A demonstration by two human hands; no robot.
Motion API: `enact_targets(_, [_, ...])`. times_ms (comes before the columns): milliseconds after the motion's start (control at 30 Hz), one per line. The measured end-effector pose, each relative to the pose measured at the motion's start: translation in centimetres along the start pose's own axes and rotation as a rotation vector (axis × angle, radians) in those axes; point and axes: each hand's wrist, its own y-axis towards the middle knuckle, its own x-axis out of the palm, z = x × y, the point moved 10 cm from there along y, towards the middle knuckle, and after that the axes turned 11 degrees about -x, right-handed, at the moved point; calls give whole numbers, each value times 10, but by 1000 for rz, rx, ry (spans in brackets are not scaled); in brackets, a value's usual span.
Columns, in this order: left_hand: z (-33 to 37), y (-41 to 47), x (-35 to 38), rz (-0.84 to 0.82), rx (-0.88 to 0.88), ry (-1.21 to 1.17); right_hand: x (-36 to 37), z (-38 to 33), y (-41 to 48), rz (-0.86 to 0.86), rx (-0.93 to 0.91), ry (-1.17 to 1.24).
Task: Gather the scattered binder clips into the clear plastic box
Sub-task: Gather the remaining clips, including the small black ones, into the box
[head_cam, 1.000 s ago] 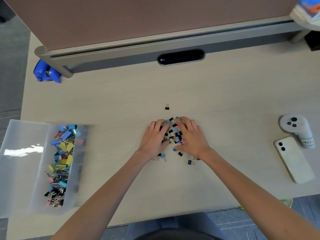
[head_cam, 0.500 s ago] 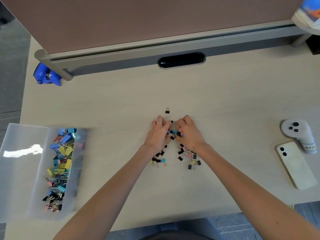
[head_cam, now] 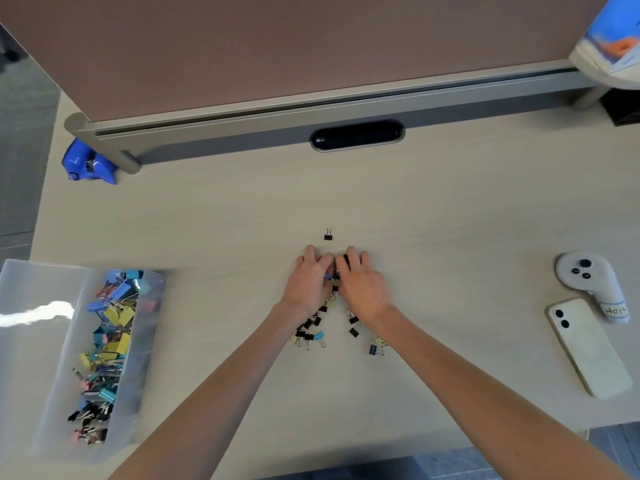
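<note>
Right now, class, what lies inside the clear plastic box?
The clear plastic box holds a long heap of binder clips in blue, yellow, pink and black. Clips lower in the heap are covered by those on top, so they cannot be seen.

Pale wood desk (head_cam: pixel 450 209): clear plastic box (head_cam: pixel 41 278) left, loose binder clips (head_cam: pixel 308 336) centre, phone (head_cam: pixel 588 348) and controller (head_cam: pixel 585 282) right, blue stapler (head_cam: pixel 88 164), possibly, far left.

Hands: two, left hand (head_cam: pixel 308 284) and right hand (head_cam: pixel 362 287). Clear plastic box (head_cam: pixel 34 341): one; boxed clips (head_cam: pixel 107 344) too heaped to count. Lone black clip (head_cam: pixel 328 236): one. Loose binder clips (head_cam: pixel 308 332) under the hands and wrists: a dozen or so, partly hidden. Phone (head_cam: pixel 588 348): one. White controller (head_cam: pixel 585 278): one. Blue object (head_cam: pixel 88 164): one
</note>
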Motion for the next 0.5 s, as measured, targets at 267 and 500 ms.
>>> enact_targets(267, [-6, 7, -2, -54, -67, -140, -8, 20, -1, 128, 12, 260])
enact_targets(500, [-14, 8, -10, -122, -132, -317, -3, 45, -6, 277, 171, 711])
